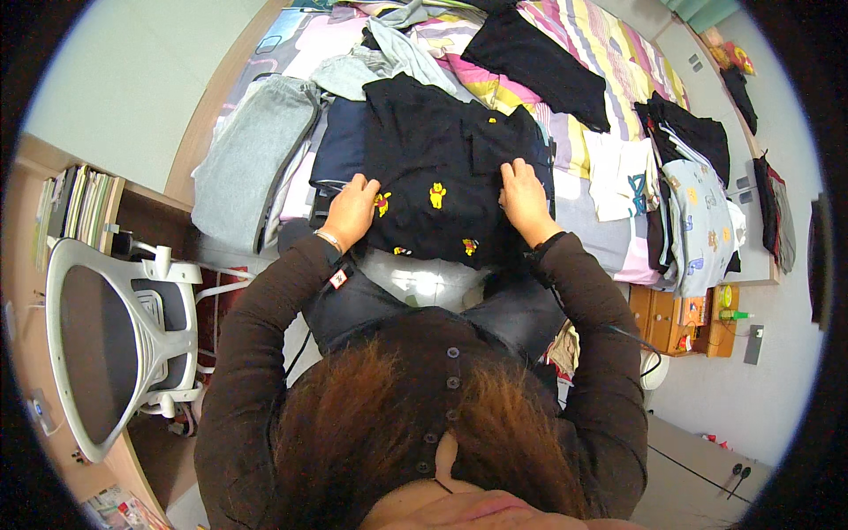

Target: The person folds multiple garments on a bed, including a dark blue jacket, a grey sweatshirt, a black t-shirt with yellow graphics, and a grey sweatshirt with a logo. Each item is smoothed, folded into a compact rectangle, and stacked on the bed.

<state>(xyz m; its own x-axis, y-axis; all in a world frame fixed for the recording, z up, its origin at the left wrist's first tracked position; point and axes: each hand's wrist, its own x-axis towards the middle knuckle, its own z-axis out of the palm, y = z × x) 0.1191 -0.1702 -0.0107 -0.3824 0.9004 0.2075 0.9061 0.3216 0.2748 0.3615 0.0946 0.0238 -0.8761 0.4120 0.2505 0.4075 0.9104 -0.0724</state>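
A black garment with yellow bear figures (440, 159) lies spread at the near edge of the bed, its lower part hanging over the edge. My left hand (352, 209) grips its left side, fingertips on the cloth. On its right side my right hand (525, 199) pinches the fabric. Beneath and beside it shows folded dark blue cloth (341, 142). Folded grey jeans (255, 152) lie to the left. Beyond the black garment are a crumpled light grey garment (391, 56) and another black garment (536, 66).
A patterned bedspread (606, 46) covers the bed. On its right side are a white printed garment (619, 175) and a stack with a light blue bear-print garment (699, 225). A white-framed chair (142, 331) stands left, below books (79, 205). A wooden drawer cabinet (652, 311) stands right.
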